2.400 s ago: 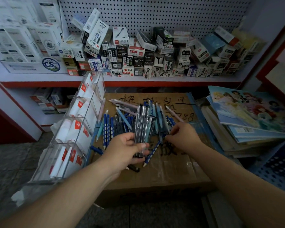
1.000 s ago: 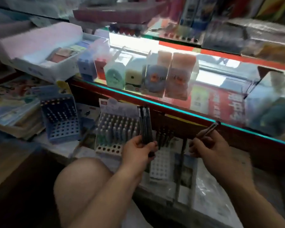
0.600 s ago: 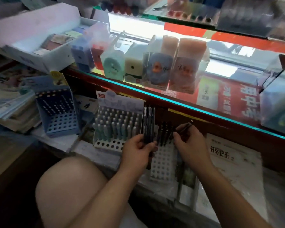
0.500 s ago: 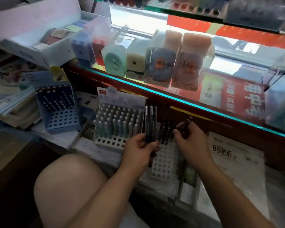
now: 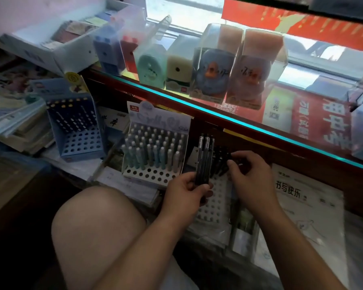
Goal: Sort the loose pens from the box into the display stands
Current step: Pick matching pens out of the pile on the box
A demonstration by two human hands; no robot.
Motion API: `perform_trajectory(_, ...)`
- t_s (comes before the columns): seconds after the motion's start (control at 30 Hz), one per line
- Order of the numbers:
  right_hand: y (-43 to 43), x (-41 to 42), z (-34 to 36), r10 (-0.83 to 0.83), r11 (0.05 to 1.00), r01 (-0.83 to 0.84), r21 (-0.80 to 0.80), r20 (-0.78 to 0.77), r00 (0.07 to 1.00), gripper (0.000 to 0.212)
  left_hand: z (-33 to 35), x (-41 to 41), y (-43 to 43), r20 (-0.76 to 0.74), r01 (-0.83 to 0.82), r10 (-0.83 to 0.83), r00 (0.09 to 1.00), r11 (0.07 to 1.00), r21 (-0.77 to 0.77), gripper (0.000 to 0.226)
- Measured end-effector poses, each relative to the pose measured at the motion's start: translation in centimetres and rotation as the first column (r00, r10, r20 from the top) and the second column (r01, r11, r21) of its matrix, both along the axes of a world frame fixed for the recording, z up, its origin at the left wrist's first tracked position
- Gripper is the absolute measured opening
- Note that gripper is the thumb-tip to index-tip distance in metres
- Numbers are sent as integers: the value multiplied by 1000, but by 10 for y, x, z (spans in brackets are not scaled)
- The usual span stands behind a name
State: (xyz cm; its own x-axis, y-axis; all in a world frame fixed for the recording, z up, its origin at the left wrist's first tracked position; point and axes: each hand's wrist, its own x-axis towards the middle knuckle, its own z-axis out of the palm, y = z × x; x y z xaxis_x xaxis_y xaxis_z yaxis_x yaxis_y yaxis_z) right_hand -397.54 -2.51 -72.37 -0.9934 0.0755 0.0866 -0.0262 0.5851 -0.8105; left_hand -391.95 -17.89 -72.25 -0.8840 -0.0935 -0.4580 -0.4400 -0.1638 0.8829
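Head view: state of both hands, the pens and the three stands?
Left hand, grips a bunch of dark pens, upright.
Right hand, seems to pinch a dark pen at the white stand's back rows.
White stand, few dark pens at back, most holes empty.
Middle stand, mostly full of pale pens, front holes empty.
Blue stand, dark pens in back rows, front holes empty.

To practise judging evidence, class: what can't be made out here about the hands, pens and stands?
Head view only.
Right hand: curled fingers hide whether it pinches a pen.
White stand: left hand and its pens cover some holes.
Dark pens in that stand: too dim to count.
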Motion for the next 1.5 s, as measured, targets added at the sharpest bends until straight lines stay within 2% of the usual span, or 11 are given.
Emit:
perform_trajectory(0.2, -2, 6, 3, -8, 999, 7, -42, -9, 1000, 26, 4, 1, -2, -2, -14, 14, 1000, 999, 36, 21)
perform_trajectory(0.37, -3, 3, -3, 45, 962, -17, 272, -95, 995, 13, 5, 2, -2, -2, -28, 28, 1000, 999, 29, 21)
perform_trajectory(0.47, -6, 0, -7, 64, 933, -23, 360, -100, 993, 17, 6, 2, -2, -3, -32, 32, 999, 999, 31, 21)
perform_trajectory(0.6, -6, 3, 7, -16, 983, 26, 180, -54, 998, 25, 6, 3, -3, -4, -3, 3, 1000, 999, 44, 21)
perform_trajectory(0.67, -4, 6, 18, -15, 1000, 15, -17, -27, 1000, 24, 7, 4, -4, -8, 38, -38, 999, 998, 55, 23)
perform_trajectory(0.77, -1, 9, 32, 98, 935, -67, -347, 74, 992, 23, 8, 6, -1, 1, 176, -177, 984, 982, 65, 25)
perform_trajectory(0.9, 3, 10, 38, 156, 920, -126, -372, 51, 986, 12, 8, 8, 2, 3, 206, -206, 979, 978, 46, 26)
perform_trajectory(1.07, 10, 9, 45, -31, 914, -12, -407, -99, 995, 5, 3, 5, -3, 17, 24, -25, 1000, 998, 54, 20)
perform_trajectory(1.17, 15, 10, 37, -75, 961, 24, -274, -178, 981, 10, 3, 5, -3, 19, -31, 30, 999, 998, 54, 17)
perform_trajectory(1.33, 16, 15, 15, -9, 1000, 14, 22, -211, 978, 23, 2, 5, -2, 24, -42, 41, 999, 998, 38, 16)
perform_trajectory(1.5, 13, 15, 2, 6, 994, 16, 110, -200, 980, 23, 2, 7, -2, 14, -15, 15, 1000, 1000, 27, 18)
